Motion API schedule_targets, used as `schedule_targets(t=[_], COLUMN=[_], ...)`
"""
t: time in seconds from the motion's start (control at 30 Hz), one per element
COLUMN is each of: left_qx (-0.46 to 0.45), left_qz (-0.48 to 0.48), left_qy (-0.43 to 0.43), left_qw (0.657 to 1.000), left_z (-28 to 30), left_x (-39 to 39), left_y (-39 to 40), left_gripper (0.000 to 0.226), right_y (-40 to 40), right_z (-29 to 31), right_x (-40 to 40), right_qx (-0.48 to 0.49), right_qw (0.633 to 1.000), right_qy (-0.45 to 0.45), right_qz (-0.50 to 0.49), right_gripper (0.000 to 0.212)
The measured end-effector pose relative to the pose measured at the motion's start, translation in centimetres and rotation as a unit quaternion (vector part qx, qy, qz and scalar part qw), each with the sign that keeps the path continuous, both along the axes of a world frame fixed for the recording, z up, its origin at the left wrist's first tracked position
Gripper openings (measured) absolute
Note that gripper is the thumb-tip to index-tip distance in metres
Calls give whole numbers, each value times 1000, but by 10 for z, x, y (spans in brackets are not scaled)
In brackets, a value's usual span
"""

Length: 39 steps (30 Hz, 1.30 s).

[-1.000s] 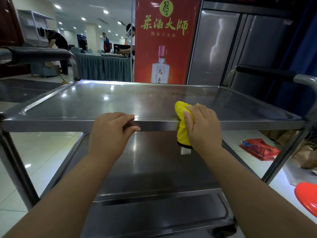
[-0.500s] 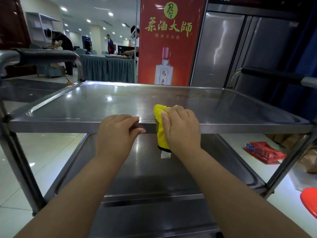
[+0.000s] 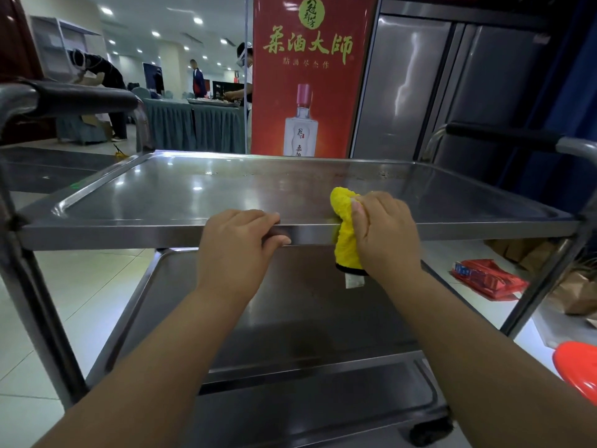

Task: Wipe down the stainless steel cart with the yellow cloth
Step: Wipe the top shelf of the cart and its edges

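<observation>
Partly hidden yellow cloth [image 3: 345, 236] gripped by right hand [image 3: 384, 236], left hand [image 3: 237, 245] gripping cart rim [image 3: 129, 236]

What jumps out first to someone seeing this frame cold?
The yellow cloth, draped over the near rim of the cart's top shelf, with the right hand gripping it there. Just left of it, the left hand holds the same rim. Behind the cart stands a tall red banner showing a bottle, the loudest colour in the background.
</observation>
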<state>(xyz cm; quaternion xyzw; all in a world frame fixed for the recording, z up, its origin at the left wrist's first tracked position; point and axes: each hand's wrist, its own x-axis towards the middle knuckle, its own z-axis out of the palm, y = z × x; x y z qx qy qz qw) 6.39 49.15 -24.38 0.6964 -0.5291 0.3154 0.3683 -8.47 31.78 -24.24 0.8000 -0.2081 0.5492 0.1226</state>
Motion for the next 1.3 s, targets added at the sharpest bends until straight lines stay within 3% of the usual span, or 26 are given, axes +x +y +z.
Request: schedule_targets(t=[0.2,0.33,0.5,0.63,0.93,1.1,1.3], left_qx=[40,44,48,35,9,13,7], left_qz=[-38,3,65,56,59,43,31], left_qy=[-10,-22,-7,5,1,10,8], left_qw=[998,999,997,998,998,999,999], left_z=[9,16,16,11,8,7,11], left_x=[-8,-6,18,22,20,24,23], left_y=[2,17,41,36,36,42,49], left_gripper=[25,19,38,36,35,40,29], right_y=[-7,-8,-1,12,77,62,27], right_z=[2,2,4,9,4,4,4], right_x=[-13,-12,-7,2,68,46,8], right_qx=[25,40,65,83,56,7,38], right_qw=[1000,999,997,995,997,998,999], right_qy=[-6,-8,-15,-34,-24,22,17], right_qz=[4,-10,-23,-33,50,51,15], right_gripper=[50,45,46,45,35,37,40])
